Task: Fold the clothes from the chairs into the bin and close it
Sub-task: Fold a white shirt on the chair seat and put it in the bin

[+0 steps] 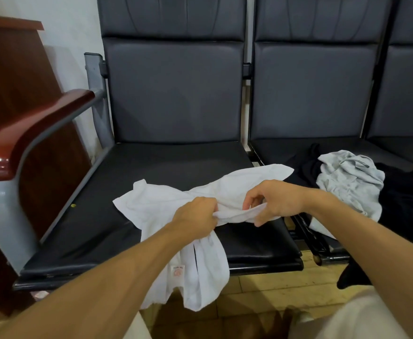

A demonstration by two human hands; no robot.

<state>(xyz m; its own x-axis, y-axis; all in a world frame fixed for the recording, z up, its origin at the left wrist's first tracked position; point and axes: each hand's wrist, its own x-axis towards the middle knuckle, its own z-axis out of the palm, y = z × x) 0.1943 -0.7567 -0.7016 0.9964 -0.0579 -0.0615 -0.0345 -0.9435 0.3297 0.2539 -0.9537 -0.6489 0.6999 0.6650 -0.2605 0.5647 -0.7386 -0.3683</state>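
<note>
Shirt (151,204) gripped by left hand (195,219), right hand (278,201).

Reddish wooden cabinet (12,69), tiled floor (261,289)

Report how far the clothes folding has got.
Done: nothing visible; no folded piece or bin is in view. In hand: the left hand and right hand grip the bunched white garment over the seat, one end hanging off the front. Left: the grey garment and black clothes heaped on the next seat, then closing the bin.
</note>
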